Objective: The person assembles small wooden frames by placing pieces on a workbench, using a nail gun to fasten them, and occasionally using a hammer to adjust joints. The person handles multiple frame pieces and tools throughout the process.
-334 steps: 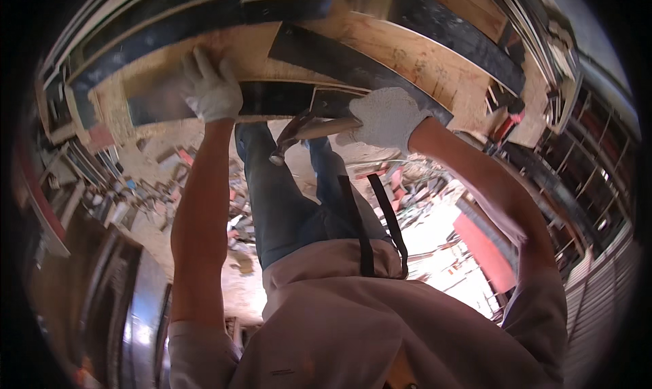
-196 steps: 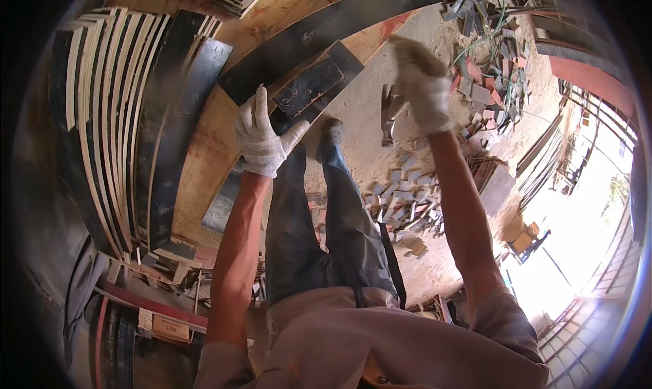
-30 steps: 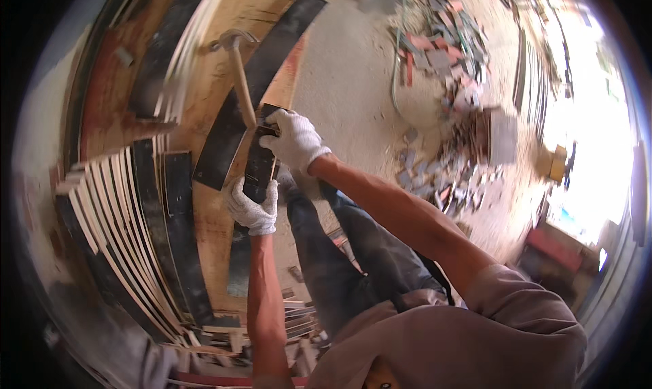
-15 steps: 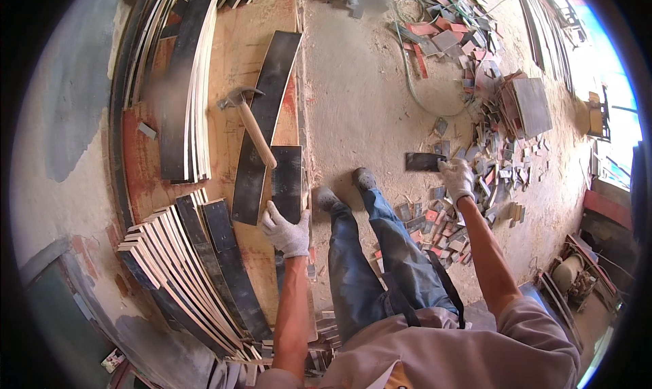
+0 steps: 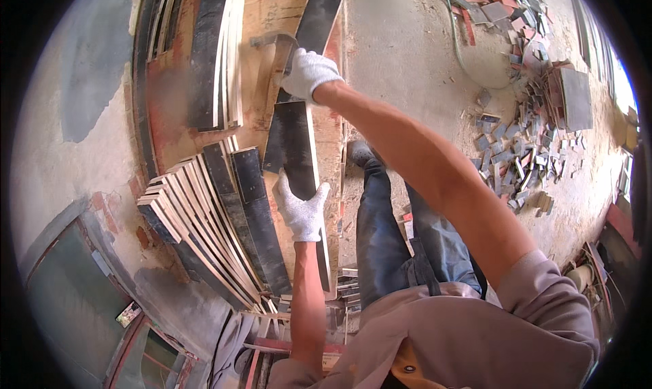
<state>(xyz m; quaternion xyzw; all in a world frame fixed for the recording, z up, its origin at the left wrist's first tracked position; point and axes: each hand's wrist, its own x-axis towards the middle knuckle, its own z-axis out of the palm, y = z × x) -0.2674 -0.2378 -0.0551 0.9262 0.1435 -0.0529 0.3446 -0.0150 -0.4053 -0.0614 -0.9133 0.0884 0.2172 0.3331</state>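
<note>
My left hand point(image 5: 302, 209), in a white knit glove, spans a narrow black-faced plywood strip point(image 5: 295, 141), its fingers and thumb on opposite edges. That strip overlaps a longer curved black plywood piece point(image 5: 318, 15) on the wooden bench. Farther up, my gloved right hand point(image 5: 312, 73) is closed around the handle of a claw hammer point(image 5: 275, 41). The hammer's head points left over the bench, and most of its handle is hidden by the glove.
Curved plywood strips point(image 5: 204, 219) stand stacked at the bench's near left, with another stack point(image 5: 217, 56) beyond them. On the floor at right lie scattered offcuts point(image 5: 519, 151) beside a pile of square boards point(image 5: 576, 100). A green hose point(image 5: 458, 42) runs behind.
My right hand has swung from the floor side to the hammer, and the small dark piece it held is gone from it. My left hand has taken hold of the narrow strip.
</note>
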